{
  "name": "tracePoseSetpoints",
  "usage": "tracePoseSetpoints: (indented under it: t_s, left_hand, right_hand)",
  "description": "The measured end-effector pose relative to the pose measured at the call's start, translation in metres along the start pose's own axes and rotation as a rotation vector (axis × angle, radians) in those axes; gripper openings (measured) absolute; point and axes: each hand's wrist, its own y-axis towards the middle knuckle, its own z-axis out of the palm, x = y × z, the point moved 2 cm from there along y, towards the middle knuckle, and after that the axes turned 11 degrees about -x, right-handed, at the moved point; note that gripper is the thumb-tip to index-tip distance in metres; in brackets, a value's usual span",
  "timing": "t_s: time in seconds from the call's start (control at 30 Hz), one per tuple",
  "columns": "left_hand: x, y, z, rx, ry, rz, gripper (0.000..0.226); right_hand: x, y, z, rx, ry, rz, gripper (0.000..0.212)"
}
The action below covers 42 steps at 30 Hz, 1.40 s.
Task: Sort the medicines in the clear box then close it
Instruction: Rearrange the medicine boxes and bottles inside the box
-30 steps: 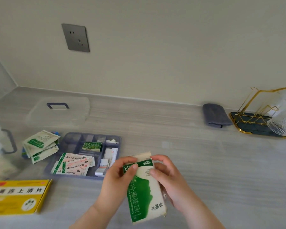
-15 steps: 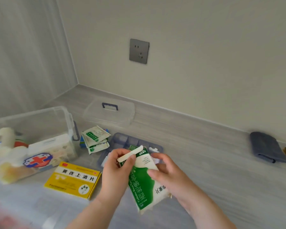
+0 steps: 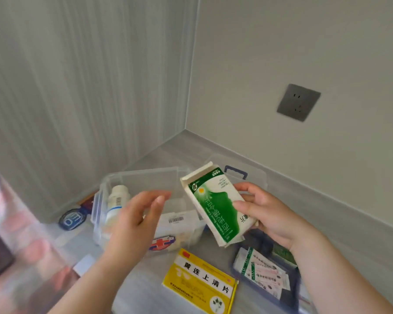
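The clear box [image 3: 145, 177] stands on the table [image 3: 168, 152] near the wall corner, with 1 bottle [image 3: 117, 200] in its left end. Its lid [image 3: 254, 175] lies behind it to the right. The left hand [image 3: 134, 220] hovers in front of the box. The right hand [image 3: 270, 214] holds a carton [image 3: 216, 207] over the box's right end. In front of the box lies a flat pack [image 3: 200, 284], and to its right a tray [image 3: 294, 291] with sachets [image 3: 261, 270] in it.

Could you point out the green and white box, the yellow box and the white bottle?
green and white box [image 3: 216, 207], head view, green front face.
yellow box [image 3: 200, 281], head view, printed top.
white bottle [image 3: 117, 200], head view, label.
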Motion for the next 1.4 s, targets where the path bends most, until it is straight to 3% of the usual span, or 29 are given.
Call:
tracePoseSetpoints:
  t_s: [0.13, 0.2, 0.33, 0.7, 0.87, 1.03, 1.4]
  left_hand:
    - [0.033, 0.040, -0.038, 0.027, 0.345, 0.191, 0.017]
    - [0.047, 0.048, -0.044, 0.132, 0.420, 0.272, 0.035]
    - [0.068, 0.048, -0.040, 0.305, 0.447, 0.251, 0.038]
    - [0.081, 0.052, -0.040, 0.306, 0.417, 0.246, 0.032]
    - [0.083, 0.053, -0.038, 0.244, 0.412, 0.268, 0.030]
    - [0.085, 0.052, -0.038, 0.235, 0.421, 0.270, 0.030]
    - [0.083, 0.052, -0.038, 0.237, 0.412, 0.271, 0.031]
  right_hand:
    - [0.017, 0.050, 0.026, -0.012, -0.107, -0.041, 0.026]
    - [0.023, 0.071, 0.040, -0.013, -0.148, -0.068, 0.028]
    - [0.029, 0.104, 0.068, 0.047, -0.393, -0.115, 0.032]
    - [0.015, 0.139, 0.120, 0.260, -1.268, -0.254, 0.033]
    - [-0.005, 0.144, 0.127, 0.408, -1.308, -0.127, 0.034]
    - [-0.017, 0.155, 0.134, 0.444, -1.257, -0.043, 0.037]
    - [-0.036, 0.155, 0.137, 0.404, -1.490, -0.212, 0.041]
